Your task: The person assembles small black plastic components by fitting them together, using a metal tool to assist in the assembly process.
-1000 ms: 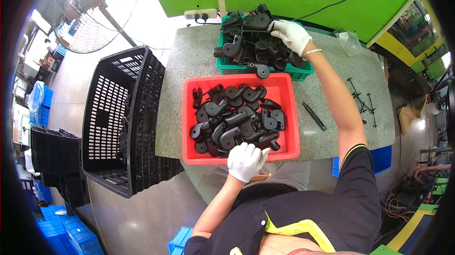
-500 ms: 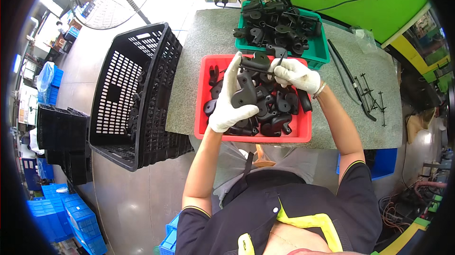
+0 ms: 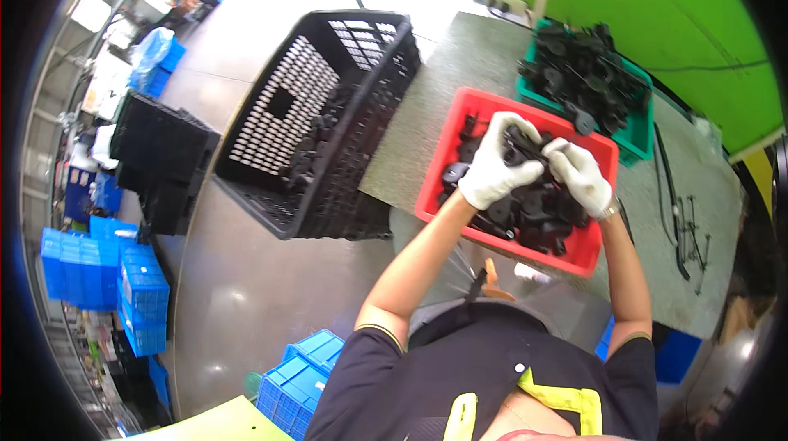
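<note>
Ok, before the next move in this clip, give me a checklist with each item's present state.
1. Left hand holds a black part: ok.
2. Right hand has its fingers at that part: ok; firm grip: cannot tell.
3. White gloves on both hands: ok.
4. Red tray below the hands, holding black parts: ok.
5. Green tray beyond it stocked: ok.
6. Held part's fine details readable: not ok, too small and partly covered.
</note>
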`<state>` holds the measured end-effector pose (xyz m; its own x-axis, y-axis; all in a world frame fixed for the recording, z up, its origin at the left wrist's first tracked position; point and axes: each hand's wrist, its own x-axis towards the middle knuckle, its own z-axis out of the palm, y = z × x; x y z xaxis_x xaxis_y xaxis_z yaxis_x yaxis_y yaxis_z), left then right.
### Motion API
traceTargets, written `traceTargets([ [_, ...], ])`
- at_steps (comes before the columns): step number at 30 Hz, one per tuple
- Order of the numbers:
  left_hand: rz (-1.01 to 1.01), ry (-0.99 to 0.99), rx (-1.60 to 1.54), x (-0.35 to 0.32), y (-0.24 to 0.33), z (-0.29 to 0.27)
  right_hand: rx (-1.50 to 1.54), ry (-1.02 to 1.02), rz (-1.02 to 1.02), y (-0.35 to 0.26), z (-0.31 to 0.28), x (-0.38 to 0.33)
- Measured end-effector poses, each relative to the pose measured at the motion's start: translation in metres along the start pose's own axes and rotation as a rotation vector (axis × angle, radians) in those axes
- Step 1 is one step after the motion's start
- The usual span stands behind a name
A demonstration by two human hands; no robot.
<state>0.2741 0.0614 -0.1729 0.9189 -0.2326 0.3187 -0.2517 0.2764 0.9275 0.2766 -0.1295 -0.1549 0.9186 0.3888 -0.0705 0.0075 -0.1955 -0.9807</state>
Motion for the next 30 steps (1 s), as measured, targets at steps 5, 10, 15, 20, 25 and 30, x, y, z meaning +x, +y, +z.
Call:
traceTargets([
  [5, -0.187, 0.015, 0.443, -0.001, 0.006, -0.002, -0.124, 0.125, -0.066, 0.022, -0.007, -0.006],
  [10, -0.196, 0.203, 1.114, 0.005, 0.01, 0.005, -0.535, 0.375, -0.308, 0.023, 0.001, -0.009],
  [15, -0.103, 0.294, 1.148, 0.011, 0.01, -0.001, -0.615, 0.416, -0.307, 0.019, 0.008, -0.003],
  [20, 0.161, -0.042, 0.973, 0.025, -0.011, -0.018, -0.497, 0.329, -0.155, 0.025, -0.014, -0.011],
  [25, 0.29, -0.239, 0.928, 0.035, -0.007, -0.03, 0.18, 0.246, -0.042, 0.032, -0.047, -0.019],
  [30, 0.192, -0.224, 1.267, 0.028, -0.016, -0.014, 0.526, 0.266, -0.329, 0.04, -0.05, -0.012],
])
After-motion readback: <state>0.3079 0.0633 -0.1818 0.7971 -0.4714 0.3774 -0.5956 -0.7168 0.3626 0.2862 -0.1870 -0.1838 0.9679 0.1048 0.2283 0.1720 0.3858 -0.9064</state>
